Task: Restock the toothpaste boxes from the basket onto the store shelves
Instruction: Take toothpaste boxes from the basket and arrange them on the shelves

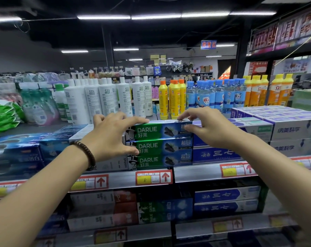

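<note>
Box (161, 130) atop stack (160, 158), likely light, stiff card: your left hand (106, 138) and right hand (210, 129) pinch its ends.

"DARLIE 好来" and "超白" stand on three stacked green toothpaste boxes (151, 131). "三七" is on the blue boxes (220, 154) and "纳美科学" on the white boxes (288, 130). The hanging sign (208, 44) reads "称重区", and the price tag (147, 178) shows "8".

A retail shop: shelves (195, 172) bearing price labels (153, 178) are displaying stacked toothpaste boxes (161, 146) and bottles (108, 98).
</note>
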Action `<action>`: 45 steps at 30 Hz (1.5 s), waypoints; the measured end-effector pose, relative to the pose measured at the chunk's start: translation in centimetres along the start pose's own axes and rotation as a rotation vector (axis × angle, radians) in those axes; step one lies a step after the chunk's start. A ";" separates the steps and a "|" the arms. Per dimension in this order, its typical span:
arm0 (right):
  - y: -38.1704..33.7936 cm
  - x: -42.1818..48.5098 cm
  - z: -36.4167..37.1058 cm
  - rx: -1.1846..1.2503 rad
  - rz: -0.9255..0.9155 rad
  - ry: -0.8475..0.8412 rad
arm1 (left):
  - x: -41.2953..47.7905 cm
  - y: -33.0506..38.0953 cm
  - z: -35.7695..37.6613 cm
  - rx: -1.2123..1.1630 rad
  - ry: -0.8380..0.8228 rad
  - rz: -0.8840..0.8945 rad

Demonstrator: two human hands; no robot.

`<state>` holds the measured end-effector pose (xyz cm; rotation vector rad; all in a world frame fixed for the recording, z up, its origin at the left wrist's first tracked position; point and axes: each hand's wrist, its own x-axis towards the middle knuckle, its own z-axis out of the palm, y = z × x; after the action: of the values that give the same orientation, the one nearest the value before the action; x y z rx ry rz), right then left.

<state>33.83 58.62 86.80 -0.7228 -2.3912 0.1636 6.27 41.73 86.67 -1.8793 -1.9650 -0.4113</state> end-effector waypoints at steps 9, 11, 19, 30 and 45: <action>0.0 -0.5 0.1 0.031 -0.006 0.019 | -0.3 -0.3 0.5 -0.018 0.032 -0.001; 0.0 -0.6 0.1 0.037 -0.002 0.022 | -0.3 -0.2 0.6 -0.023 0.044 0.002; -0.5 -1.0 0.0 0.042 -0.004 0.020 | -0.5 -0.3 1.0 -0.036 0.065 -0.003; -0.9 -1.7 -0.2 -0.058 0.000 -0.020 | -0.8 -0.6 1.2 0.027 0.055 0.021; -0.5 -1.5 0.1 -0.042 -0.004 0.031 | -1.0 -0.6 1.4 0.000 0.058 0.024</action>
<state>34.53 57.42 86.03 -0.7353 -2.3730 0.1002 5.64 41.49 84.98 -1.8684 -1.9034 -0.4537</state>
